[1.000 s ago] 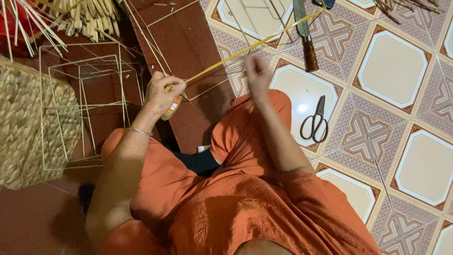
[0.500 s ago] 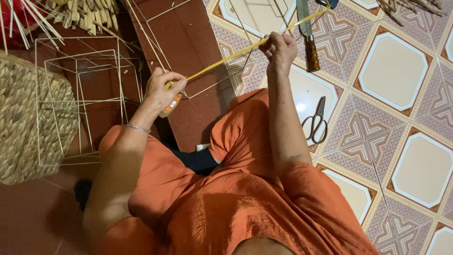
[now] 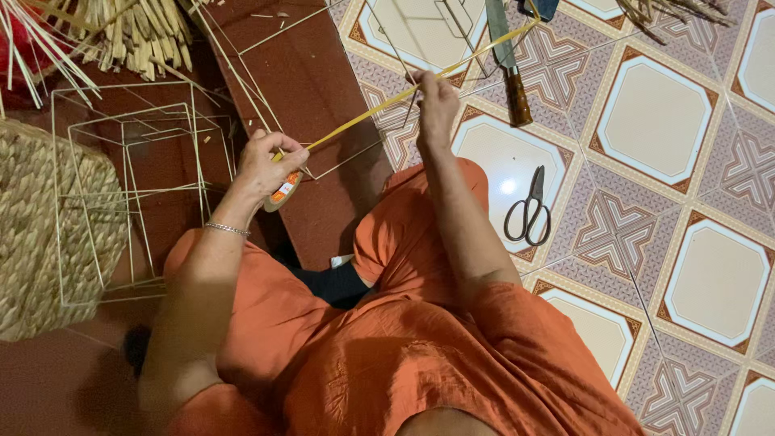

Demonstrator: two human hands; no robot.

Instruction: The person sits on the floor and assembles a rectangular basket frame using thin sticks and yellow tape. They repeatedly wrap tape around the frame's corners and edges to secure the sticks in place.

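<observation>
Here the yellow strip (image 3: 379, 109) runs taut between the left hand (image 3: 266, 165) grip and right hand (image 3: 436, 101).

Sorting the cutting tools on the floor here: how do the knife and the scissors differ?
The knife lies at the top of the tiled floor with one long blade and a brown wooden handle; the scissors lie lower, nearer the person's knee, dark all over, with two loop handles, blades closed. Both rest flat on the tiles, untouched by either hand.

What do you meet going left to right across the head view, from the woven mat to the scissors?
Woven mat → wire frame → left hand with a tape roll → right hand on the yellow strip → knife → scissors.
</observation>
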